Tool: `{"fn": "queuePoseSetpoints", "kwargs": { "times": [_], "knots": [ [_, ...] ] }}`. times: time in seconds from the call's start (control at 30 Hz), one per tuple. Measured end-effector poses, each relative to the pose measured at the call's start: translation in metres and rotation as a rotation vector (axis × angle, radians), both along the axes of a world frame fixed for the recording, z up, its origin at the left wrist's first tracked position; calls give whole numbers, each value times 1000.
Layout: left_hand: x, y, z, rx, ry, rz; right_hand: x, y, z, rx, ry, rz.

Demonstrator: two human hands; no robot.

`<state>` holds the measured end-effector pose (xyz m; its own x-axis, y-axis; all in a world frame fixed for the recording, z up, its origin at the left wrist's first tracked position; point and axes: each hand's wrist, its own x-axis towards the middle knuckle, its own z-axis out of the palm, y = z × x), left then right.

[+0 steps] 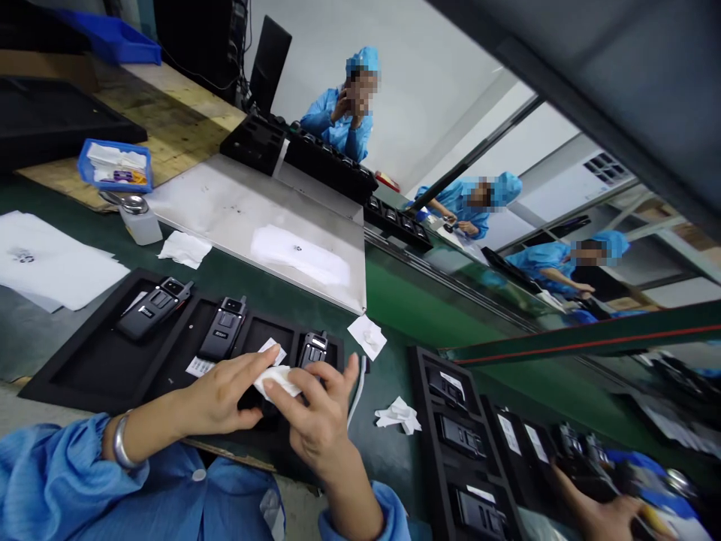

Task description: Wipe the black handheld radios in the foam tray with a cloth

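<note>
My left hand (222,391), with a silver bangle at the wrist, is closed with its fingertips on a crumpled white wipe (278,381). From the other side, my right hand (321,413) pinches the same wipe, its little finger raised. Something dark shows under the wipe, mostly hidden by my fingers. Both hands are over the near edge of a black foam tray (169,376). In that tray lie a black handheld radio (153,308) at the left, a second radio (224,328) in the middle and a third radio (313,348) just beyond my right hand.
A second foam tray (420,376) with several radios stands to the right, near another person's hand (602,511). Crumpled wipes (399,415) lie between the trays. Beyond are a dispenser bottle (140,219), a blue bin (116,165) and paper sheets (56,263). Co-workers sit across the bench.
</note>
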<state>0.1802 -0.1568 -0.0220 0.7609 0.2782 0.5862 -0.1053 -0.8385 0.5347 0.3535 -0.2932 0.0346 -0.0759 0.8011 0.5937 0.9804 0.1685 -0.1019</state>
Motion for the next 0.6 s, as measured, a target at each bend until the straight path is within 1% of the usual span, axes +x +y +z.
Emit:
{"fn": "queuePoseSetpoints", "kwargs": {
  "times": [0.1,0.2,0.3,0.4,0.43,0.5,0.6],
  "knots": [
    [0,1,-1,3,1,-3,6,1,-2,-30,-32,37],
    [0,3,-4,-15,-3,10,17,-3,-4,18,-45,-21],
    [0,3,-6,-21,26,31,16,-2,-1,41,-19,-56],
    [-1,4,-6,16,15,15,11,4,0,-28,-30,25],
    [-1,4,-6,21,6,15,12,5,-2,-51,-44,41],
    [-1,5,-4,9,-4,26,19,4,-9,-58,-62,19],
    [-1,6,-1,-19,-5,46,36,-6,-25,-30,-11,-90]
  ]
}}
